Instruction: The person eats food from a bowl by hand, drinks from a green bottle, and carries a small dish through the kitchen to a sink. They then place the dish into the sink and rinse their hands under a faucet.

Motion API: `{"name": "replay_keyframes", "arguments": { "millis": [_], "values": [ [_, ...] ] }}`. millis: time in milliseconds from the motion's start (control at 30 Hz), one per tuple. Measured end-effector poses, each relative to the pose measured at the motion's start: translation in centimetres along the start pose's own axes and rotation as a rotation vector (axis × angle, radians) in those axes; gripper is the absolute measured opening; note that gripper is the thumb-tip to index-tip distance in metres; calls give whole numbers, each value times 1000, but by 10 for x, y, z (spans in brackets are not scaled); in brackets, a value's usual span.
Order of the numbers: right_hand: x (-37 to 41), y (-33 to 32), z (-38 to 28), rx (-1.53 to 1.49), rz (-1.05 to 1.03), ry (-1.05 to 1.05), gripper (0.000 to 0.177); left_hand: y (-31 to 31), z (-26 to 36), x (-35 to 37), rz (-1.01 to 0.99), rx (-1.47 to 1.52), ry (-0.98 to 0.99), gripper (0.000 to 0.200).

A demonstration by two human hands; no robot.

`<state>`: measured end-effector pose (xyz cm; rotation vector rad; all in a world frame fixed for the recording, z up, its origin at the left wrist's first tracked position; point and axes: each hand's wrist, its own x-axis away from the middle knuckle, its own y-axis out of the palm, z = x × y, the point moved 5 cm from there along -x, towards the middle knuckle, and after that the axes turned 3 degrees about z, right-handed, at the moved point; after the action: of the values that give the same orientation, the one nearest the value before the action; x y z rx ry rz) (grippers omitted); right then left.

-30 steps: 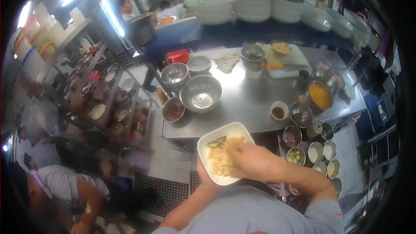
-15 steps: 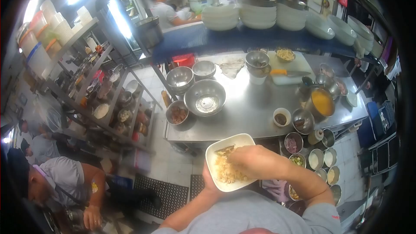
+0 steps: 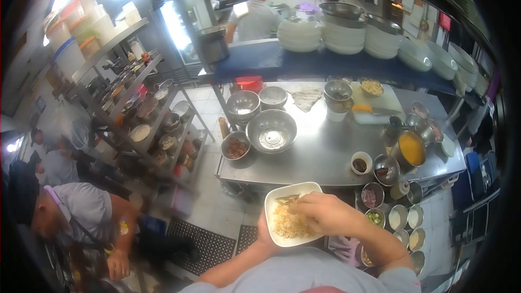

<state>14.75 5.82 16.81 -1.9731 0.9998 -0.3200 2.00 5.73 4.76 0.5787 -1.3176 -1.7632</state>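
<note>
A white squarish bowl (image 3: pixel 269 212) of pale, crumbly, rice-like food (image 3: pixel 290 222) is held up in front of my body, tilted so its inside shows. My left hand (image 3: pixel 264 232) grips its left side from below, most of the fingers hidden behind the bowl. My right hand (image 3: pixel 331 214) reaches over the right rim. Its bent fingers are close together at the food, and their tips are partly hidden. By those fingertips, a dark, thin piece (image 3: pixel 287 198), perhaps a utensil, lies along the upper part of the food.
Ahead is a steel counter (image 3: pixel 320 154) with a large metal bowl (image 3: pixel 271 130), a bowl of meat (image 3: pixel 235 147), a knife (image 3: pixel 374 110) on a cutting board and a pot of yellow liquid (image 3: pixel 410 148). Ingredient tins (image 3: pixel 398 216) stand right. A co-worker (image 3: pixel 87 217) bends over at left.
The view has shifted, so the counter appears lower and further right. My right hand has lifted slightly from the food and its fingers show more. The person at the back has turned away.
</note>
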Motion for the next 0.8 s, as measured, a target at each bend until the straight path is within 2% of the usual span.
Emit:
{"name": "replay_keyframes", "arguments": {
  "millis": [67,100,200,300,400,500,600,633,700,800],
  "values": [
    [3,13,2,21,38,-93,39,-7,0,2,27,16,-21,67],
    [2,24,7,146,-217,-73,38,-10,-2,2,39,24,-35,67],
    [3,-9,1,24,172,-124,35,-5,1,2,-115,116,-54,68],
    [3,-3,-5,46,24,-75,29,-2,0,6,-195,244,-134,69],
    [3,0,4,62,8,94,30,-13,-4,2,-214,231,-95,67],
    [9,2,13,27,26,208,29,-17,-7,2,-103,115,-82,69],
    [11,32,29,98,-88,376,32,-11,-8,-1,-13,96,-31,69],
    [10,38,26,69,-137,305,42,-10,-8,-3,-27,98,-22,69],
    [6,28,16,96,-184,366,49,-8,-7,-7,-55,101,7,70],
    [3,35,23,76,-259,454,59,-16,-8,-11,121,-6,58,70]
  ]
}}
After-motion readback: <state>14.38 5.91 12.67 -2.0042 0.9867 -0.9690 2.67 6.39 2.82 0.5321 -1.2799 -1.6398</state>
